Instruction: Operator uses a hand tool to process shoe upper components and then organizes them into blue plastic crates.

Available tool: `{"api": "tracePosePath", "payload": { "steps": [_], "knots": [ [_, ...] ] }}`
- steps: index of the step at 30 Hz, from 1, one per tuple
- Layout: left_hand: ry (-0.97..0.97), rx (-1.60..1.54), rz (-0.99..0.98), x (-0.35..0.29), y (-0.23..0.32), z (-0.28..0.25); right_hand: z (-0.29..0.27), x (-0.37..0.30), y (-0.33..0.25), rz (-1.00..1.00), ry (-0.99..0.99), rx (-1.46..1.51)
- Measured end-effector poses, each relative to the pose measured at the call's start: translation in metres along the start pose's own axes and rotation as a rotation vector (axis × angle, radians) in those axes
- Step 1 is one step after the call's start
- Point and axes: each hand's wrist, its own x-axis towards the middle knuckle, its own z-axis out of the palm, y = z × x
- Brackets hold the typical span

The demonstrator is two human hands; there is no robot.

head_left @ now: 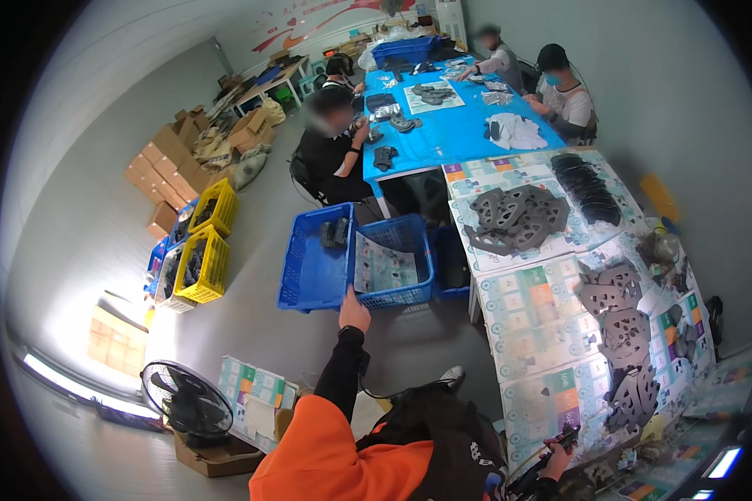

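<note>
My left arm reaches forward, and my left hand (pixel 355 315) is closed on the near right corner of a blue plastic crate (pixel 288 284). A few dark grey pieces (pixel 334 233) lie inside that crate. Beside it stands a second blue crate (pixel 401 298) with a printed sheet (pixel 384 265) in it. Low at the right, over the near part of the paper-covered table (pixel 522 330), my right hand (pixel 557 462) is closed round a small dark tool (pixel 567 436) whose kind I cannot make out. Grey cut-out foam-like pads (pixel 631 397) lie just beyond that hand.
More grey pads (pixel 518 219) and a row of black pieces (pixel 587 190) lie farther up the table. Several people sit around a blue-covered table (pixel 443 138) ahead. Yellow crates (pixel 202 267), cardboard boxes (pixel 167 163) and a black fan (pixel 185 399) stand on the left.
</note>
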Motion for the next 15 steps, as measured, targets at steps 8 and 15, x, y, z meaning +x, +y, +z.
{"api": "tracePosePath", "payload": {
  "steps": [8,15],
  "knots": [
    [0.327,0.029,0.526,0.053,0.108,-0.088,-0.009,-0.012,-0.007,-0.076,0.104,0.039],
    [0.268,-0.257,0.386,0.052,0.108,-0.077,0.016,-0.024,-0.021,-0.107,0.169,0.026]
  ]
}}
